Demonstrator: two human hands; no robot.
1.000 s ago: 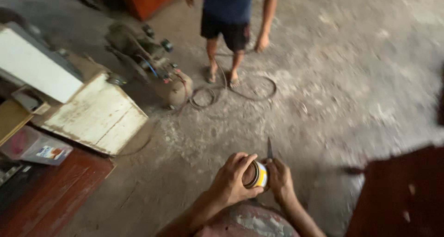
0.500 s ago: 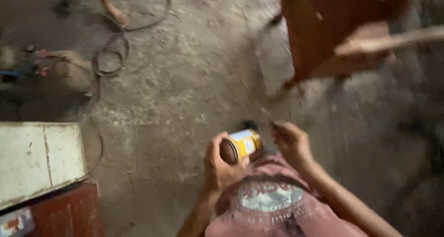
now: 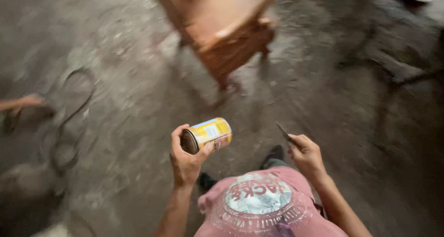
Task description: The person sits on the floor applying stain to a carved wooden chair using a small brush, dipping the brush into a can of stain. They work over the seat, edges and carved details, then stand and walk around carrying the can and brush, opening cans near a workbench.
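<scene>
My left hand (image 3: 185, 159) grips a small yellow tin can (image 3: 209, 133) lying on its side, its dark lid end turned toward me. My right hand (image 3: 306, 152) is closed on a thin dark blade-like tool (image 3: 283, 130) whose tip points up and away. The two hands are apart, about a hand's width between can and tool. Below them I see my pink printed shirt (image 3: 259, 204) and dark shoes on the floor.
A reddish wooden chair (image 3: 226, 29) stands on the grey concrete floor ahead. A dark cable (image 3: 69, 121) loops on the floor at left, near another person's foot (image 3: 21, 103). Dark furniture legs blur at the right.
The view has swung right and down, so the chair now sits ahead and the white board is gone. My hands moved apart; the tool has come away from the can.
</scene>
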